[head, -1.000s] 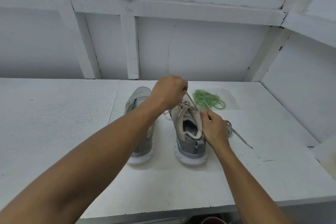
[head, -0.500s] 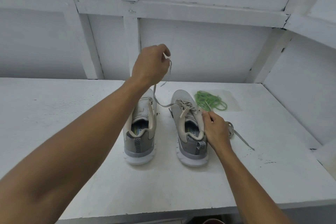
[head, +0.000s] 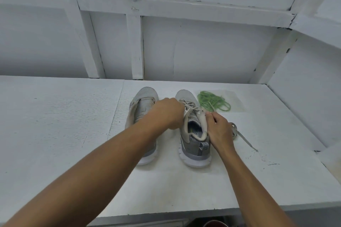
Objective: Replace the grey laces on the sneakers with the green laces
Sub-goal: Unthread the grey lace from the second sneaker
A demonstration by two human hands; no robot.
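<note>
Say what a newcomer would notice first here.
Both hands meet on the right sneaker mid-table: the left hand pinches at its grey lace, the right hand grips its side. The bright green laces lie tangled just beyond it, vivid against the white table. The left sneaker has no lace, and a loose grey lace lies right of the hands.

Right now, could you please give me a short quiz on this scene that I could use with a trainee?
1. True or false: the green laces are threaded through the left sneaker.
2. Which sneaker has a grey lace in its eyelets? A) left sneaker B) right sneaker
3. What does the right hand grip?
Key: 1 false, they lie loose beside the right sneaker; 2 B; 3 the right sneaker, at its collar.
</note>
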